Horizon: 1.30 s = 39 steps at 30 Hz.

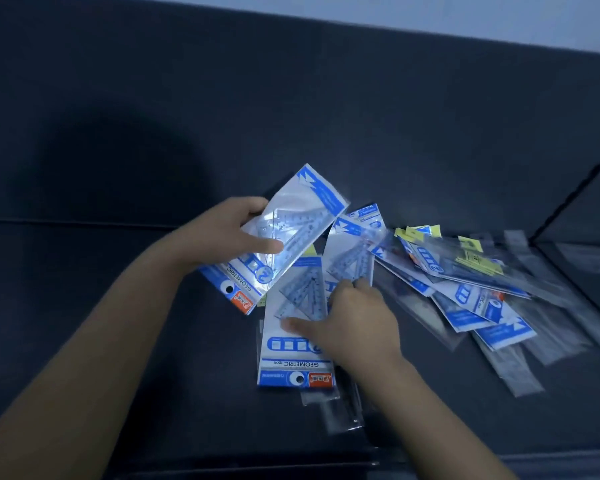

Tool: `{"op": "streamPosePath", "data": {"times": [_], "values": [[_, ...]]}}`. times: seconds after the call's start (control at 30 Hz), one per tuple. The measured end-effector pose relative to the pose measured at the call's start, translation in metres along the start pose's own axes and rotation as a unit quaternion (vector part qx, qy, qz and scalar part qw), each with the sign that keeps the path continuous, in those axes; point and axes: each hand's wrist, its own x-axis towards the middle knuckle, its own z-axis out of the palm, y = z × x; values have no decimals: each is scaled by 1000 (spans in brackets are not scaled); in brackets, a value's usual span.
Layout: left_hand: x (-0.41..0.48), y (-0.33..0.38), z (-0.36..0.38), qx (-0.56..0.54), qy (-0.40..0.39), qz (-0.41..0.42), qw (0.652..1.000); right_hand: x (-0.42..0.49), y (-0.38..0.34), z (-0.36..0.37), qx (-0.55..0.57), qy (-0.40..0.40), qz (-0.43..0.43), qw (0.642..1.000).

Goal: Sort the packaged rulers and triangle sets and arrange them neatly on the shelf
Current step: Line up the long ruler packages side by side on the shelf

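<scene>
On the left, the left hand (229,233) grips a lifted triangle-set packet (291,223), thumb across its face and fingers curled behind its far edge, so it hangs tilted above the dark blue surface (118,306). Right of it and nearer, a flat triangle-set packet (291,355) lies under the right hand (357,323), whose thumb presses its glossy front. The bent fingertips reach the edge of a leaning packet (350,251) just beyond, but I cannot tell whether that hand pinches anything. Further right, a loose pile (465,282) of overlapping packets fans out, with long clear ruler sleeves (541,344) at its right edge. The likely trouble is slipping. The film bags are slick and thin, so the tilted packet could slide from a one-handed grip, and pulling one packet from the fan could drag its neighbours along. The clear sleeves are also hard to see against the dark surface and could be missed in sorting. The packets are flat rectangles with blue-and-white card headers and punched hang holes, and pale translucent plastic triangles with printed scales show through.
</scene>
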Motion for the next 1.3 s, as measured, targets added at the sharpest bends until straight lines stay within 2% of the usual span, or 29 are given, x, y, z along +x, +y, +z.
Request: {"op": "streamPosePath", "data": {"times": [0.17,0.27,0.33,0.4,0.47,0.6,0.67,0.77,0.97,1.13,1.3], "values": [[-1,-4,7,-97,-1,8,995,15,-6,-12,75,-78,60,992],[0,-1,9,-126,12,14,992,18,2,-16,216,-80,57,971],[-2,3,9,-138,18,15,990,17,10,-21,386,-78,47,918],[-3,10,12,-161,22,10,987,11,22,-27,540,-88,68,834],[-2,20,21,-182,17,-12,983,4,36,-36,634,-105,82,762],[5,50,66,-170,-59,-41,983,-12,73,-58,701,-85,65,705],[10,64,94,-165,-94,-39,981,-21,93,-69,713,-69,50,696],[23,92,159,-153,-112,-28,982,-41,150,-90,710,-51,14,703],[57,148,313,-106,-116,1,988,-78,309,-131,698,-28,-1,715],[94,196,421,-50,-206,-7,977,-100,442,-183,712,44,9,701],[131,248,507,20,-290,16,957,-112,531,-222,690,90,32,717]]}}
